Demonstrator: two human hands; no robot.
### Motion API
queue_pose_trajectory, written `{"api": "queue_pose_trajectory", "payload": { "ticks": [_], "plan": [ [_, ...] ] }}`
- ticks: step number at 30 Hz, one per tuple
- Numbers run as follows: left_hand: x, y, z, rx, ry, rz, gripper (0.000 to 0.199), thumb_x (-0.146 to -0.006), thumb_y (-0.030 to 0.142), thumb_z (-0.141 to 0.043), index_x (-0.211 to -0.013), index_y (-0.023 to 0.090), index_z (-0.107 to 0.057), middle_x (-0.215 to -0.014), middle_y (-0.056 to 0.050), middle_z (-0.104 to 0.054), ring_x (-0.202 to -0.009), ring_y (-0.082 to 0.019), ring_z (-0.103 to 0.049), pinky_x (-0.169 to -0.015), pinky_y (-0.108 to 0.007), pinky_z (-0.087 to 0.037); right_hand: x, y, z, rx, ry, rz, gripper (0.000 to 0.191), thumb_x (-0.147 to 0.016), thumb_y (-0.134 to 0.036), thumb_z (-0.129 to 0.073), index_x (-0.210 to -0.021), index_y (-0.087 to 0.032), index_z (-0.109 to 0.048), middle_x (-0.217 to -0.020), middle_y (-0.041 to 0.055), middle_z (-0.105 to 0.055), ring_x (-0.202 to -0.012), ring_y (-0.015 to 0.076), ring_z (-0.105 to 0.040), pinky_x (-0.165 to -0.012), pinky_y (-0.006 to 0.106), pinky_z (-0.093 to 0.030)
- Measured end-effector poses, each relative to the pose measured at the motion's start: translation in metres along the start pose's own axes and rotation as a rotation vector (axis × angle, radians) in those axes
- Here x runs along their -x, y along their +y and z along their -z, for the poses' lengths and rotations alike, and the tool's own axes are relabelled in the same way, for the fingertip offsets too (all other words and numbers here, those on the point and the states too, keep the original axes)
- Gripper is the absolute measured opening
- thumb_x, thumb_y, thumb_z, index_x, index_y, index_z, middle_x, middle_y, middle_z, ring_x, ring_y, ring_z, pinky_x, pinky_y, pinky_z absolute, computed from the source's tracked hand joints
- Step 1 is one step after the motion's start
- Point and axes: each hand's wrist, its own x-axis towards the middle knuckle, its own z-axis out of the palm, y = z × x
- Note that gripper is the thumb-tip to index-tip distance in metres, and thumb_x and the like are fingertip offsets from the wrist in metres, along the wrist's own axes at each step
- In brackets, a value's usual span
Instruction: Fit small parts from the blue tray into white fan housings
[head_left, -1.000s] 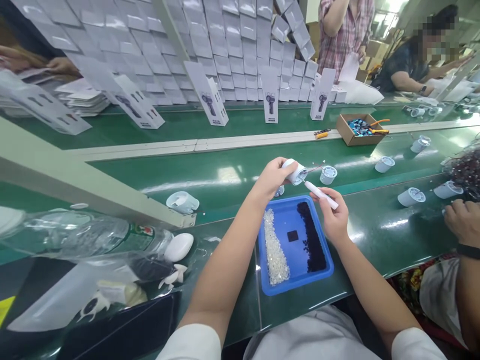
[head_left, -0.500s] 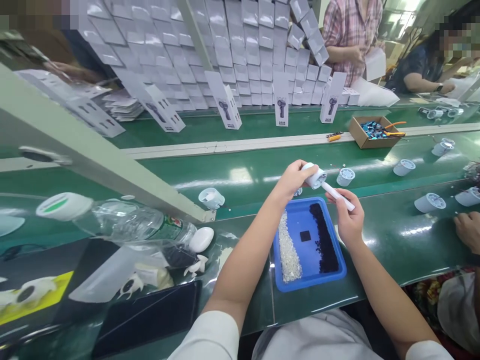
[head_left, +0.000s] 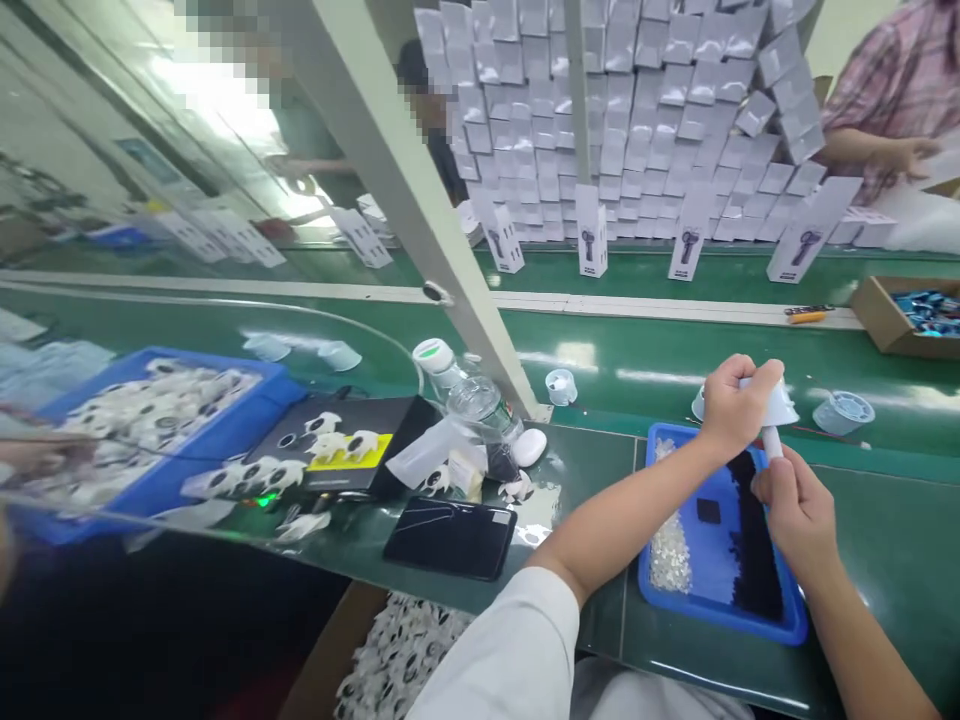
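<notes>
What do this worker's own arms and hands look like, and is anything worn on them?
Both forearms are bare, and so are the left hand and the right hand: no gloves show, and no rings or watch are visible. A short white sleeve covers the left upper arm to about the elbow. The right upper arm is out of view.

The shallow blue plastic tray (head_left: 716,610) lies on the green desk (head_left: 862,530) near the front edge, at the right. Above the tray, the left hand (head_left: 731,405) holds a small white plastic cup (head_left: 776,405), and the right hand (head_left: 799,510) is just below it with a thin white stick tool (head_left: 771,440). Left of the tray lies a flat black phone (head_left: 450,538), and behind the phone a clear plastic water bottle (head_left: 469,395) on its side. Behind all, across the belt, is a stack of small white cardboard boxes (head_left: 637,110).
</notes>
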Motion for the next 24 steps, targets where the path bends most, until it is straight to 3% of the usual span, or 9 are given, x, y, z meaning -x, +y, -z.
{"api": "queue_pose_trajectory", "payload": {
  "ticks": [5,10,13,16,18,22,24],
  "plan": [
    [0.006,0.0,-0.002,0.273,-0.063,0.066,0.057,-0.071,0.047,-0.071,-0.049,0.019,-0.027,-0.051,0.006,-0.025,-0.05,-0.006,-0.025,-0.051,-0.027,-0.023,0.006,-0.007,-0.009,-0.276,-0.047,0.046,0.035,-0.093,-0.053,-0.052,-0.091,-0.02,-0.064,-0.045,-0.0106,-0.025,-0.039,0.0085,-0.025,-0.04,0.025,-0.028],
    [0.004,-0.01,-0.005,0.37,-0.064,0.179,0.058,-0.066,0.068,-0.066,-0.058,0.021,-0.033,-0.055,0.006,-0.03,-0.054,-0.009,-0.041,-0.053,-0.025,-0.032,0.008,-0.013,-0.007,-0.357,-0.078,0.006,0.032,-0.095,-0.049,-0.052,-0.093,-0.019,-0.064,-0.046,-0.0105,-0.026,-0.041,0.0076,-0.025,-0.043,0.024,-0.029],
    [0.004,-0.01,-0.003,0.217,-0.128,0.134,0.053,-0.064,0.063,-0.073,-0.065,0.021,-0.04,-0.064,0.005,-0.04,-0.061,-0.009,-0.044,-0.059,-0.024,-0.035,0.005,-0.01,-0.001,-0.284,-0.028,-0.038,0.036,-0.093,-0.052,-0.053,-0.096,-0.018,-0.065,-0.048,-0.0098,-0.028,-0.043,0.0083,-0.028,-0.043,0.024,-0.029],
    [0.005,-0.006,0.003,-0.058,-0.332,0.117,0.05,-0.062,0.051,-0.08,-0.076,0.021,-0.043,-0.071,0.005,-0.046,-0.065,-0.007,-0.043,-0.062,-0.023,-0.036,0.003,0.0,0.008,-0.144,0.06,-0.041,0.042,-0.091,-0.055,-0.052,-0.102,-0.017,-0.065,-0.049,-0.0085,-0.031,-0.043,0.0097,-0.031,-0.043,0.025,-0.029],
    [0.002,-0.002,0.01,-0.202,-0.407,0.114,0.048,-0.067,0.048,-0.078,-0.078,0.022,-0.039,-0.071,0.007,-0.043,-0.064,-0.007,-0.041,-0.061,-0.023,-0.035,0.002,0.007,0.013,-0.019,0.044,-0.039,0.044,-0.09,-0.056,-0.052,-0.106,-0.017,-0.067,-0.049,-0.0067,-0.038,-0.044,0.0107,-0.035,-0.043,0.025,-0.03],
    [-0.018,0.008,0.03,-0.365,-0.306,0.091,0.051,-0.073,0.044,-0.074,-0.091,0.024,-0.03,-0.083,0.005,-0.047,-0.066,-0.007,-0.05,-0.063,-0.023,-0.041,-0.001,0.011,0.017,0.196,-0.037,-0.056,0.044,-0.088,-0.054,-0.054,-0.108,-0.019,-0.07,-0.061,-0.0004,-0.058,-0.053,0.0137,-0.049,-0.052,0.026,-0.039],
    [-0.031,0.012,0.045,-0.619,-0.18,0.017,0.057,-0.069,0.042,-0.078,-0.097,0.024,-0.031,-0.092,0.001,-0.051,-0.075,-0.011,-0.055,-0.07,-0.025,-0.044,-0.002,0.01,0.015,0.204,0.008,-0.063,0.043,-0.089,-0.053,-0.053,-0.106,-0.018,-0.071,-0.065,0.0006,-0.061,-0.056,0.0144,-0.051,-0.054,0.027,-0.041]
  ]
}}
